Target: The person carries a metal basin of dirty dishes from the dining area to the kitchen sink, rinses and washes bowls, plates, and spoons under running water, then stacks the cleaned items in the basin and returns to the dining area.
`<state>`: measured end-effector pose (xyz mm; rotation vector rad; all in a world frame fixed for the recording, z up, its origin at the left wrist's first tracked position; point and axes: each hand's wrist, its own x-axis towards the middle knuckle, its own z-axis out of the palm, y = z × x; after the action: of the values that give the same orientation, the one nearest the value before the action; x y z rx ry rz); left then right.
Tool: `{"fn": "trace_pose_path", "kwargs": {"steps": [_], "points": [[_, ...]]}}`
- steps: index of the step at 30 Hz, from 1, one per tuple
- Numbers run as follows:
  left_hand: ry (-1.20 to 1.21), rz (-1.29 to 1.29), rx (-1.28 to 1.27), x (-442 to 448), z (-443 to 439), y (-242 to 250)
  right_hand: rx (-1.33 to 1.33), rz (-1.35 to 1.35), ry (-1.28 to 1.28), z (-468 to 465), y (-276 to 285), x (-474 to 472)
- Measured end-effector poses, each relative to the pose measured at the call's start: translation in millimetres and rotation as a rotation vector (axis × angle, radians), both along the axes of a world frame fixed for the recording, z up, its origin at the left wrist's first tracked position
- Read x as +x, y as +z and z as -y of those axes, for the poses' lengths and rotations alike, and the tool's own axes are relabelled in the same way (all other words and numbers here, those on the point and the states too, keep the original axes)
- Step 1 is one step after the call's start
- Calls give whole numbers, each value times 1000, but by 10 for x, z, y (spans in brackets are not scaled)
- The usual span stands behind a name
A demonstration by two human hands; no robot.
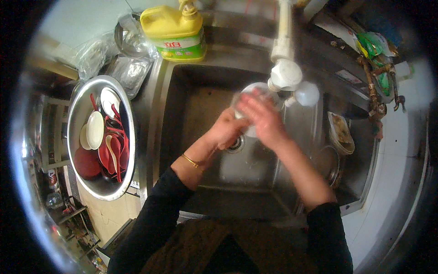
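Over the stainless steel sink (202,102), my left hand (228,127) grips a round white dish (252,131) near its rim. My right hand (261,116) lies across the dish, motion-blurred, and covers much of it. Whether the right fingers hold anything such as a cloth cannot be made out. Just above the hands is a white plastic tap (286,73); no water stream can be made out. The sink drain (236,144) shows beneath my left wrist.
Left of the sink, a metal basin (132,171) holds red spoons (114,150), white dishes (95,130) and a dark red bowl (88,163). A yellow detergent jug (172,32) stands behind the sink. At right are a food-scrap container (342,132) and pipes (373,89).
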<state>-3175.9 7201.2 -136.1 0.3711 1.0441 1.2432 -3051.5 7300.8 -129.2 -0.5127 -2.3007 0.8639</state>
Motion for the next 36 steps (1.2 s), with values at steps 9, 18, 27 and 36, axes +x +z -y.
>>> {"fn": "trace_pose_path", "kwargs": {"steps": [9, 18, 27, 36], "points": [[187, 127, 147, 48, 25, -157, -86, 80, -321, -194, -255, 195], [247, 703, 138, 38, 14, -507, 184, -326, -466, -243, 909, 651], [302, 771, 15, 117, 145, -453, 638, 346, -143, -171, 1587, -163], [378, 810, -3, 16, 277, -603, 495, 302, -29, -352, 1471, -36]]}}
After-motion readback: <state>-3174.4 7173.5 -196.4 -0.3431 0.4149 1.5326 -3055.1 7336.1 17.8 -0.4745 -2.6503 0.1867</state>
